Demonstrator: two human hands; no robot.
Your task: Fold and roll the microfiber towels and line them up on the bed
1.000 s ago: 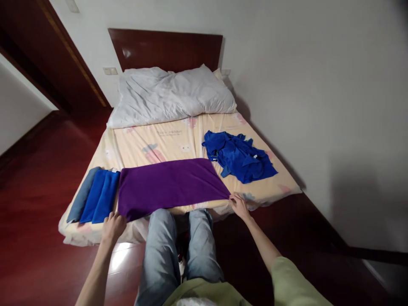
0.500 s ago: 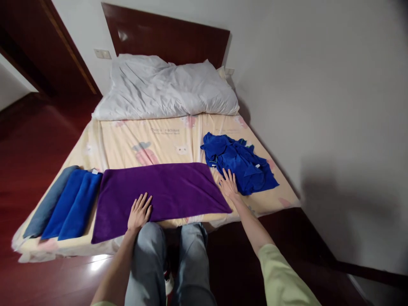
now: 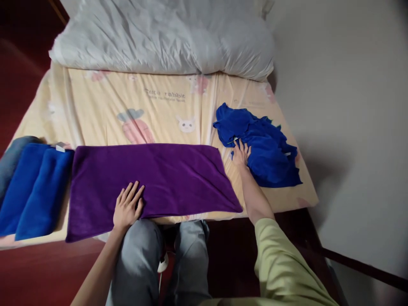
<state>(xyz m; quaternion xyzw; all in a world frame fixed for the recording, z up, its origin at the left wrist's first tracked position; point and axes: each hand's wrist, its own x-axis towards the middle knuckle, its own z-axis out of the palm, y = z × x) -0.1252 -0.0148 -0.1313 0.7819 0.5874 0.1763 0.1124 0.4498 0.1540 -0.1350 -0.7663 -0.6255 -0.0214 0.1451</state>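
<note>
A purple towel (image 3: 165,178) lies spread out flat along the front of the bed, with a few wrinkles toward its right end. My left hand (image 3: 127,206) rests on its near edge, fingers apart and holding nothing. To the right, my right hand (image 3: 241,154) reaches to the left edge of a crumpled pile of blue cloth (image 3: 264,148). Its fingers are spread and touch the cloth beside a small white tag. Left of the towel lie folded blue towels (image 3: 44,191) with a white label, and a folded grey-blue towel (image 3: 12,161) at the frame's edge.
The bed (image 3: 105,102) has a yellow sheet printed with rabbits and carrots. A bunched grey-white quilt (image 3: 168,38) covers its head end. On the right is a wall (image 3: 344,85). My jeans-clad knees (image 3: 143,246) are against the bed's front edge.
My view has tipped down and come closer to the bed. My right hand has moved from the gap by the towel's right end onto the blue pile. My left hand stays on the purple towel.
</note>
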